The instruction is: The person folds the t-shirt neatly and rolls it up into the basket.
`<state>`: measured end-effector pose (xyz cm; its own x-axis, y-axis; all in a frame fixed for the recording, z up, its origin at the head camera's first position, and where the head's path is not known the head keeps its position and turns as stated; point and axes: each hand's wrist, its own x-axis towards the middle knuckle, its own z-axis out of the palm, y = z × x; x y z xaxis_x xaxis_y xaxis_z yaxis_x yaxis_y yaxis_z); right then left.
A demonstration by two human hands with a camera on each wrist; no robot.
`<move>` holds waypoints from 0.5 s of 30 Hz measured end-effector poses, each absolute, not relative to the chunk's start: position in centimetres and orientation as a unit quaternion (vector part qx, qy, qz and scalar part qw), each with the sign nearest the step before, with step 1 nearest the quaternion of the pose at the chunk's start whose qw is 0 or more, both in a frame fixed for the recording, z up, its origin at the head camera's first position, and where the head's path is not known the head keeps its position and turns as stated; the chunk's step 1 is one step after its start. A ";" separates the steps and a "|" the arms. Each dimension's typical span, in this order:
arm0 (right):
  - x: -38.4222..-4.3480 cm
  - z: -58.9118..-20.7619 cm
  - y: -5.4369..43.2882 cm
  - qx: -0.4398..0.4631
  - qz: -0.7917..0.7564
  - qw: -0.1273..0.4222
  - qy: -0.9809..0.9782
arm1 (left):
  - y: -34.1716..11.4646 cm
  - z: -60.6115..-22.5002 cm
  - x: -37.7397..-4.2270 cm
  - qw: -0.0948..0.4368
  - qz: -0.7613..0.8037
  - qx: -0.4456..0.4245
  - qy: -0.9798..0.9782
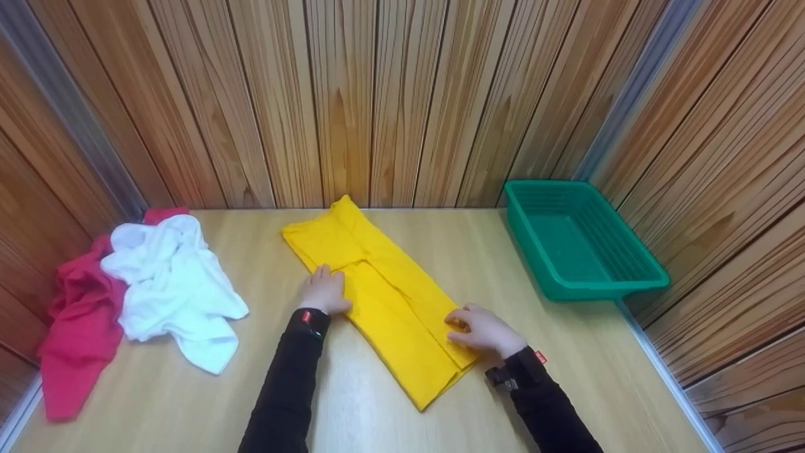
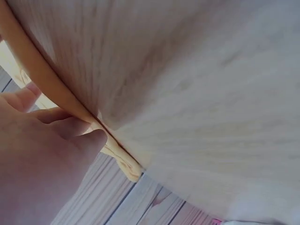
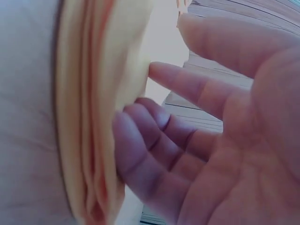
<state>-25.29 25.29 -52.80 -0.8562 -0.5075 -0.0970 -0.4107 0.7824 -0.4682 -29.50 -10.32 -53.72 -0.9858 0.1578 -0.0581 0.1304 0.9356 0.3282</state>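
A folded yellow garment (image 1: 402, 302) lies at a slant on the table, its far end near the back wall. My left hand (image 1: 325, 290) rests at its left edge, fingertips on the cloth; in the left wrist view the left hand (image 2: 47, 150) touches that edge without gripping it. On the right edge, near the close end, my right hand (image 1: 484, 328) touches the cloth with bent, spread fingers. The right wrist view shows the right hand (image 3: 220, 136) with thumb apart and fingertips against the stacked layers (image 3: 84, 117).
At the left lie a crumpled white cloth (image 1: 176, 283) and a red cloth (image 1: 85, 340) partly beneath it. A green plastic basket (image 1: 553, 277) stands at the back right. Wood-panelled walls (image 1: 402, 107) close off the back and both sides of the table (image 1: 371, 415).
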 end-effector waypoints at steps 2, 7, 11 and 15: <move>-25.2 -52.8 25.3 -0.261 -0.230 0.115 0.931 | -10.4 -53.6 -29.4 0.029 0.154 0.073 0.985; -25.0 -52.8 24.9 -0.296 -0.247 0.131 0.913 | -10.0 -53.5 -29.2 0.010 0.135 0.058 0.989; -24.7 -52.6 24.5 -0.297 -0.258 0.148 0.907 | -9.6 -53.3 -29.2 0.023 0.126 0.051 0.991; -24.5 -52.4 24.0 -0.315 -0.248 0.147 0.904 | -9.4 -53.0 -29.3 0.033 0.127 0.051 0.990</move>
